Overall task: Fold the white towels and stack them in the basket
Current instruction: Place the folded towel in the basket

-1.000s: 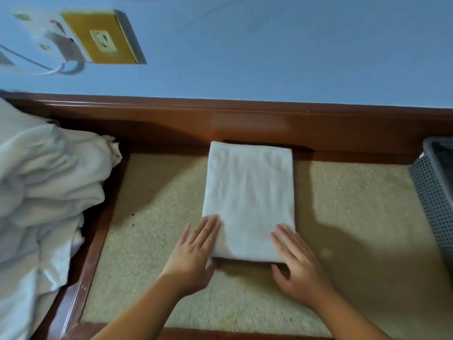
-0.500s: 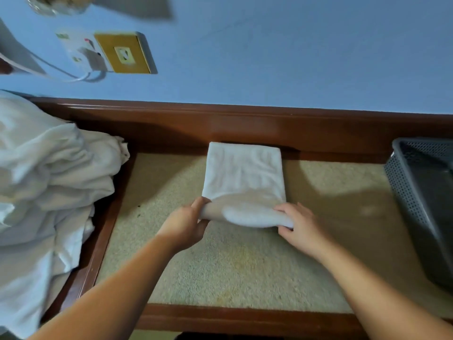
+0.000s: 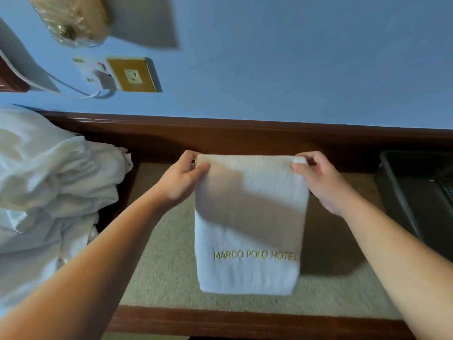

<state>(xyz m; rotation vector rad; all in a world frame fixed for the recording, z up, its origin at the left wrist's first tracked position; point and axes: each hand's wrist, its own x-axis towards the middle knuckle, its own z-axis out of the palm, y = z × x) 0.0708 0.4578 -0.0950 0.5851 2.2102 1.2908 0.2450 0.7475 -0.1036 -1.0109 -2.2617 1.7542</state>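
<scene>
A folded white terry towel (image 3: 248,224) with "MARCO POLO HOTEL" stitched in gold thread near its lower end lies lengthwise on the beige carpeted tabletop (image 3: 161,273), which has a dark red-brown wooden frame (image 3: 245,137). The towel's far edge sits close against the back rail of that frame; its near edge stops short of the front rail.

The left hand (image 3: 182,181) holds the towel's far left corner, thumb on top of the cloth and fingers curled behind the edge, so its grip is closed on the towel. The right hand (image 3: 321,179) holds the far right corner in the same way, thumb on the upper face and fingers bent round the edge. Both forearms reach in from the near side, one on each side of the towel, and a shadow falls across the towel's upper half.

Left of the towel, beyond the frame's side rail, a loose heap of crumpled white towels (image 3: 46,190) is piled up. Right of the towel, at the picture's edge, stands a dark grey perforated plastic basket (image 3: 416,200), well apart from the cloth. Above the towel, on the pale blue wall (image 3: 294,65), is a brass-coloured socket plate (image 3: 133,74) with a white plug and cable (image 3: 98,81) beside it.
</scene>
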